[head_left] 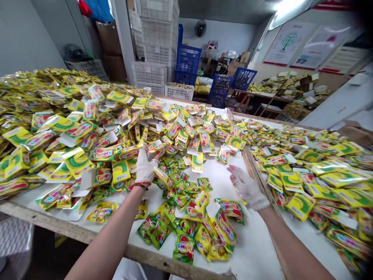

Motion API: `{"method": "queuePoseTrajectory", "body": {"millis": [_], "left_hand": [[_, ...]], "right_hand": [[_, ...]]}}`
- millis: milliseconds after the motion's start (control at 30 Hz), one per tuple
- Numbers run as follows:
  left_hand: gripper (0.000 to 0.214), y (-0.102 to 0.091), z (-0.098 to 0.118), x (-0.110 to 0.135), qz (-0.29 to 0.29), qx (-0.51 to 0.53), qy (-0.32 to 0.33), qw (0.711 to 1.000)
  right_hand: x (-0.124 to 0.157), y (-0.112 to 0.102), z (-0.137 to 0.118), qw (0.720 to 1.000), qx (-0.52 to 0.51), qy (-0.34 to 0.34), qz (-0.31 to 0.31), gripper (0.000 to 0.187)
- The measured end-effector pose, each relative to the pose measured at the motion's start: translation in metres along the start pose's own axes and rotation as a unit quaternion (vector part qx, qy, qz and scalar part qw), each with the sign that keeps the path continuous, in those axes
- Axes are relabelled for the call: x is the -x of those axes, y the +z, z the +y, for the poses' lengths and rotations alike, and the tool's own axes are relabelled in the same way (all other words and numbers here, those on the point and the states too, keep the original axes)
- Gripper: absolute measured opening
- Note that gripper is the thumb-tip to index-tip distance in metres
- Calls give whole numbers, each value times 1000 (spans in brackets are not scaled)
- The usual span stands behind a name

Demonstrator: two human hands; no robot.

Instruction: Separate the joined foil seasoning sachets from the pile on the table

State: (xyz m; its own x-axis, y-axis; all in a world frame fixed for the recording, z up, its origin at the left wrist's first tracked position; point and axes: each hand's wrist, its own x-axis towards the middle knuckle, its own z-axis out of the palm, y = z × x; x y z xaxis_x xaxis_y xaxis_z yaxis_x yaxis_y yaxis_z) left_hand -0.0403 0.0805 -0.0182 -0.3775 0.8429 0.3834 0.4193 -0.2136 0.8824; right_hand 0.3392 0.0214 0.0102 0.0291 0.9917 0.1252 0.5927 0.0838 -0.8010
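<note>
My left hand (pixel 145 168), in a white glove with a red band and a dark bracelet at the wrist, reaches into the heap of yellow boxes. Its fingers are apart and touch the end of a printed box (pixel 131 151). Beside its palm leans another yellow box (pixel 163 178). My right hand (pixel 249 188), also gloved and blurred by motion, hovers by the wooden divider with its fingers stretched out. Between and below the hands lie green candy packets (pixel 182 179). Nearer to me are a green packet (pixel 184 247) and opened yellow boxes (pixel 223 229).
Yellow packs form a high heap (pixel 35 93) at the left. Beyond the wooden divider (pixel 262 181) lies another pile of boxes (pixel 303 186). A wooden edge (pixel 145 256) borders the table's front. White crates (pixel 157 42) and blue crates (pixel 189 60) stand behind.
</note>
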Motion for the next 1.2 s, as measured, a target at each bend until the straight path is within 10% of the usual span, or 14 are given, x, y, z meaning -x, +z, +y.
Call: {"method": "queuePoseTrajectory", "body": {"millis": [100,200,467,600,767,967,1100,1200], "left_hand": [[54,-6,23,10,32,-59,96,993],[31,-13,51,32,-34,-86,190,977],[64,-53,87,91,-356,-171,295,870],[72,-93,84,129,-335,-269,310,848],[84,-108,61,164,-355,-308,287,835],[78,-92,61,159,-409,-291,274,820],[63,-97,70,152,-424,-274,272,820],[49,-104,75,147,-440,-285,264,810]], "right_hand": [[25,-21,40,973,215,49,72,53],[38,2,35,966,257,18,34,51],[22,88,-89,987,-118,-31,-102,57],[60,53,-108,981,-56,-108,-150,70],[134,5,-67,925,214,-76,-306,84],[168,4,-29,940,265,-40,-210,62],[141,7,-69,961,183,-52,-201,54],[109,18,-120,986,90,-137,-17,59]]}}
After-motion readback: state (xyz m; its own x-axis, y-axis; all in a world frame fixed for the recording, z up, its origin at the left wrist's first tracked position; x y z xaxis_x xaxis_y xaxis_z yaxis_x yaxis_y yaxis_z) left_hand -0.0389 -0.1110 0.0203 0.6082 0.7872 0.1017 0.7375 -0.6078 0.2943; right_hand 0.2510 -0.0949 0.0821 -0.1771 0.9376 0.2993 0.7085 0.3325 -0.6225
